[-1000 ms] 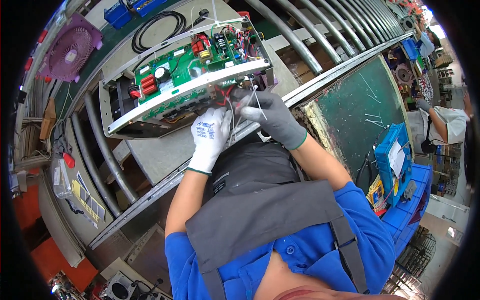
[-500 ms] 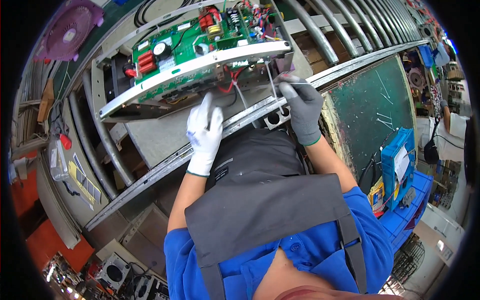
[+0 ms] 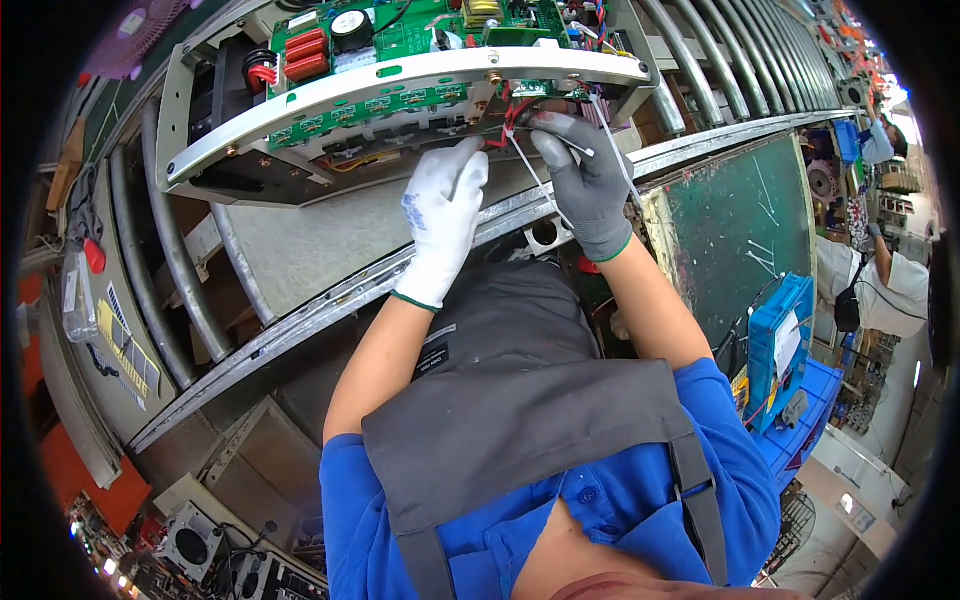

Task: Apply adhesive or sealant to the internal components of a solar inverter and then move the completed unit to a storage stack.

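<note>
A metal chassis (image 3: 330,95) with green circuit boards (image 3: 400,35) lies on the roller conveyor ahead of me. My left hand (image 3: 440,215), in a white glove, reaches up under the chassis's near rail, fingertips by the red wires (image 3: 508,118). To its right my other hand, my right hand (image 3: 590,185), in a grey glove, pinches a white cable tie (image 3: 535,170) at that wire bundle below the rail. The tie's tail slants down toward my left between both hands.
Conveyor rollers (image 3: 700,60) run across the far side. A green mat (image 3: 760,230) with loose white ties lies at right, a blue bin (image 3: 780,340) beyond it. Another person (image 3: 880,280) works at far right. Fan parts (image 3: 190,540) sit lower left.
The view has closed in on the chassis. Both hands have risen to its near rail, and my right hand has come to the red wires with the white tie.
</note>
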Tool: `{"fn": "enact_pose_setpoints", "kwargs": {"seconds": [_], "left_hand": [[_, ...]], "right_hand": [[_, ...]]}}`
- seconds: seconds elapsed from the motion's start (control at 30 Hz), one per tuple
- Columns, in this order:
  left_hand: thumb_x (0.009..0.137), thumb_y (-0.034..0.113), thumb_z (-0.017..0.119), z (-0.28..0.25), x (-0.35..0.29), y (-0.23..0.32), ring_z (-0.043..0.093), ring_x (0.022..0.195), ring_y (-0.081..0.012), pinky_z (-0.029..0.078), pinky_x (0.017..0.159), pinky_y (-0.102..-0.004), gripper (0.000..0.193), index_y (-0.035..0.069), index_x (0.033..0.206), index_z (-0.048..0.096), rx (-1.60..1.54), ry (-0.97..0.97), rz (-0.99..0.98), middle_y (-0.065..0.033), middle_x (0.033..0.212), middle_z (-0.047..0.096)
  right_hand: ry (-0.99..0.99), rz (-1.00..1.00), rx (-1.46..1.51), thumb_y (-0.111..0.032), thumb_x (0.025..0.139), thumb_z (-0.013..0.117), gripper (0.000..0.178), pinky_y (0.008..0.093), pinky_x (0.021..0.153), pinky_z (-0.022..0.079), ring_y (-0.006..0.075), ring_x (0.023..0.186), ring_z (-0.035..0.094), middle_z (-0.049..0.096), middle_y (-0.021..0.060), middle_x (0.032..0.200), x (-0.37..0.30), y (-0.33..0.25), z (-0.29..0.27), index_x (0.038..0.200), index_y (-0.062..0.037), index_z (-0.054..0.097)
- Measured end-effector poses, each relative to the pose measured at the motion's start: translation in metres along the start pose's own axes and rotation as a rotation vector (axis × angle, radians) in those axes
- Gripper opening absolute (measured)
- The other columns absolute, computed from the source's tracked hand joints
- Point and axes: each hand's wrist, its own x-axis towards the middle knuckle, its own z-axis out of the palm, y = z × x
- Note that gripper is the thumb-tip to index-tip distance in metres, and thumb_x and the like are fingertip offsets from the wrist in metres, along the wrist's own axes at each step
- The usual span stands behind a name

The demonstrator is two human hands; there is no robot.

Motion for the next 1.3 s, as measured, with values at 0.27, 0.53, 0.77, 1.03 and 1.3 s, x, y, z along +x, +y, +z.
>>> {"fn": "enact_pose_setpoints", "kwargs": {"seconds": [0.27, 0.53, 0.77, 1.03, 1.3], "left_hand": [[0.091, 0.016, 0.075, 0.027, 0.018, 0.031, 0.045, 0.057, -0.0026, 0.033, 0.048, -0.0204, 0.016, 0.004, 0.100, 0.069, -0.676, 0.093, -0.767, 0.0014, 0.079, 0.062], [0.091, 0.016, 0.076, 0.066, 0.030, 0.033, 0.058, 0.073, -0.0073, 0.045, 0.065, -0.0205, 0.021, -0.002, 0.098, 0.068, -0.714, 0.199, -0.795, -0.0055, 0.088, 0.070], [0.093, 0.011, 0.071, 0.081, 0.029, 0.041, 0.065, 0.073, -0.0118, 0.051, 0.065, -0.0254, 0.017, -0.005, 0.099, 0.068, -0.784, 0.248, -0.725, -0.0086, 0.084, 0.071], [0.091, 0.014, 0.068, 0.060, 0.035, 0.014, 0.060, 0.062, -0.0121, 0.046, 0.056, -0.0247, 0.021, -0.004, 0.101, 0.067, -0.675, 0.054, -0.893, -0.0078, 0.079, 0.070], [0.094, 0.016, 0.070, 0.029, 0.017, -0.021, 0.059, 0.064, -0.0086, 0.044, 0.058, -0.0213, 0.015, 0.002, 0.099, 0.069, -0.743, -0.342, -0.668, -0.0027, 0.083, 0.067]], "right_hand": [[-0.162, 0.096, -0.030, -0.006, 0.093, 0.069, 0.015, 0.0286, 0.079, 0.053, 0.0144, 0.086, 0.066, 0.072, 0.0100, 0.097, 0.006, 0.012, -0.016, 0.106, 0.0010, 0.070], [-0.270, 0.306, 0.026, -0.019, 0.096, 0.069, 0.022, 0.0272, 0.076, 0.051, 0.0119, 0.083, 0.062, 0.070, 0.0077, 0.090, 0.019, 0.038, -0.039, 0.104, 0.0015, 0.069], [-0.201, 0.254, 0.088, -0.018, 0.091, 0.072, 0.020, 0.0346, 0.067, 0.055, 0.0261, 0.076, 0.073, 0.074, 0.0139, 0.090, 0.013, 0.049, -0.038, 0.103, -0.0032, 0.074], [-0.087, 0.065, -0.097, -0.003, 0.085, 0.074, 0.014, 0.0315, 0.077, 0.054, 0.0225, 0.091, 0.069, 0.072, 0.0137, 0.096, -0.002, 0.040, -0.027, 0.098, 0.0006, 0.070], [0.203, 0.555, 0.406, -0.007, 0.092, 0.070, 0.016, 0.0275, 0.073, 0.050, 0.0118, 0.079, 0.061, 0.062, 0.0046, 0.087, -0.029, 0.017, 0.027, 0.100, -0.0024, 0.057]]}}
